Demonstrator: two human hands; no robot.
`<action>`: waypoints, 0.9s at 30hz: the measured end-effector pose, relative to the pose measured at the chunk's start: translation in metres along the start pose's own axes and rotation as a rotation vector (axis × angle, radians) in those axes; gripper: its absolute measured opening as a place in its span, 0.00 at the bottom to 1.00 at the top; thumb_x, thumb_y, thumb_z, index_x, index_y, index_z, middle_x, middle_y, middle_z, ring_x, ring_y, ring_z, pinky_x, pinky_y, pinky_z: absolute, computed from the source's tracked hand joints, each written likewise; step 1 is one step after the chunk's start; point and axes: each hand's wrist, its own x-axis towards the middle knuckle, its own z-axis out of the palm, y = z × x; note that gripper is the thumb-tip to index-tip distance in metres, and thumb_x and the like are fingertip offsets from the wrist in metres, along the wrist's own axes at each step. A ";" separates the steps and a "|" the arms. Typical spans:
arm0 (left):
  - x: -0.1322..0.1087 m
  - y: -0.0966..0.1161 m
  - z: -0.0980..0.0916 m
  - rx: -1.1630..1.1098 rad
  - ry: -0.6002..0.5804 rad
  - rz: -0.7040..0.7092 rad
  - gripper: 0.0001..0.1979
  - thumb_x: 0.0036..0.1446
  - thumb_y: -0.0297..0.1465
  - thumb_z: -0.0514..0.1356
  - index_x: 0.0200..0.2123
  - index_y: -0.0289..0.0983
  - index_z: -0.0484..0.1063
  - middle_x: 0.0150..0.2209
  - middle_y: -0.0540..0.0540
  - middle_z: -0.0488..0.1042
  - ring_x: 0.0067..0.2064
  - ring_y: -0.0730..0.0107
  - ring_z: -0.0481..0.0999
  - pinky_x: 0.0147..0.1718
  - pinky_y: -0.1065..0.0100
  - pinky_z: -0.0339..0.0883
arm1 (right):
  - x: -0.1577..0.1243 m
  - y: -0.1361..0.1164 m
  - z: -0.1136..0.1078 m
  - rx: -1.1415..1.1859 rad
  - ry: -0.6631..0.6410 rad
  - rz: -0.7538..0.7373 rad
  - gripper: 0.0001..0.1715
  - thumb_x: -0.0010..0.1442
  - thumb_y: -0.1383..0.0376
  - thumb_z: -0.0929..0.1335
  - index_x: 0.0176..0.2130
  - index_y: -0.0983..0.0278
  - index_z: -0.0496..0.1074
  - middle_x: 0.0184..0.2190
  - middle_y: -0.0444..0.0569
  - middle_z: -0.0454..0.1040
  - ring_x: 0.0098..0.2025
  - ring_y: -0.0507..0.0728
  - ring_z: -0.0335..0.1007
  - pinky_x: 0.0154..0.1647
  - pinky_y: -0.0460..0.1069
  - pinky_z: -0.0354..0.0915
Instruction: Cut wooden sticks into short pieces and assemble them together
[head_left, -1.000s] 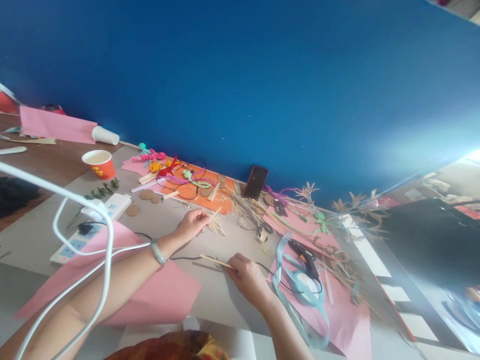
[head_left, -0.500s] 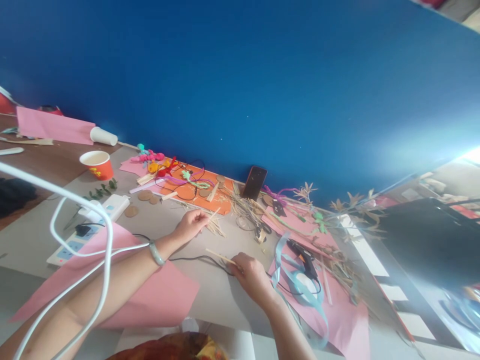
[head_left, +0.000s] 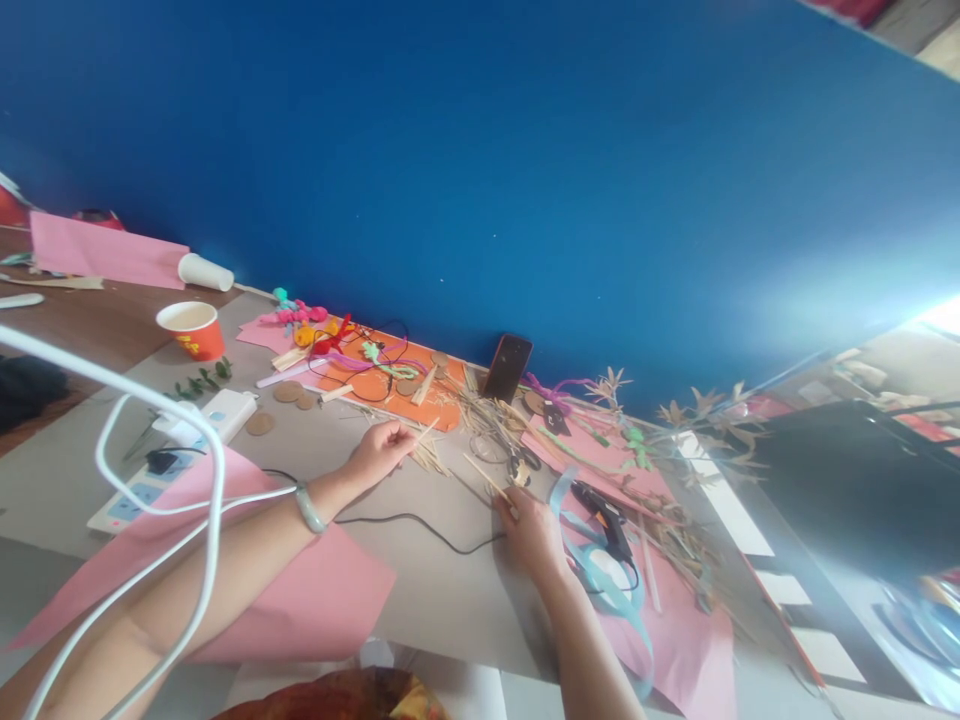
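Observation:
My left hand (head_left: pixel 382 452), with a pale green bangle at its wrist, pinches a short thin straw-coloured stick (head_left: pixel 427 432) beside a small pile of similar sticks (head_left: pixel 431 460). Between the fingers of my right hand (head_left: pixel 531 525) is a longer thin stick (head_left: pixel 486 473), pointing up and to the left. Just beyond that hand lie scissors (head_left: pixel 521 465); their handles are partly lost among dry stalks. A black glue gun (head_left: pixel 606 520) rests on pink paper to the right of my right hand, near a roll of light blue ribbon (head_left: pixel 611 575).
A phone (head_left: pixel 508 367) leans against the blue wall (head_left: pixel 480 200). At left stand a red paper cup (head_left: pixel 191 332) and a power strip (head_left: pixel 139 495). A white cable (head_left: pixel 217 500) crosses in front of my left arm. Dried stalks (head_left: pixel 675 530) lie at right.
My right hand has moved right and slightly forward, carrying its stick closer to the scissors. My left hand stays nearly where it was, still pinching its stick.

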 end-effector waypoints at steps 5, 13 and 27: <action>-0.001 0.000 0.000 0.000 -0.007 -0.010 0.10 0.48 0.36 0.60 0.26 0.34 0.67 0.21 0.52 0.69 0.19 0.79 0.64 0.18 0.76 0.58 | 0.008 0.015 -0.018 0.084 0.102 0.091 0.15 0.56 0.54 0.64 0.30 0.62 0.70 0.31 0.48 0.73 0.31 0.55 0.67 0.31 0.46 0.55; 0.000 0.000 -0.001 0.000 -0.007 -0.008 0.10 0.48 0.36 0.60 0.26 0.35 0.67 0.21 0.52 0.70 0.18 0.79 0.64 0.18 0.76 0.57 | 0.032 0.033 -0.019 -0.012 0.061 0.154 0.09 0.52 0.62 0.64 0.28 0.64 0.71 0.25 0.48 0.73 0.28 0.55 0.65 0.27 0.45 0.52; -0.001 0.003 0.001 0.000 0.005 -0.022 0.09 0.47 0.35 0.60 0.26 0.34 0.67 0.20 0.53 0.69 0.18 0.80 0.64 0.18 0.76 0.57 | 0.023 0.044 -0.043 0.625 0.328 0.395 0.23 0.47 0.49 0.66 0.26 0.68 0.75 0.12 0.41 0.61 0.15 0.49 0.51 0.18 0.46 0.50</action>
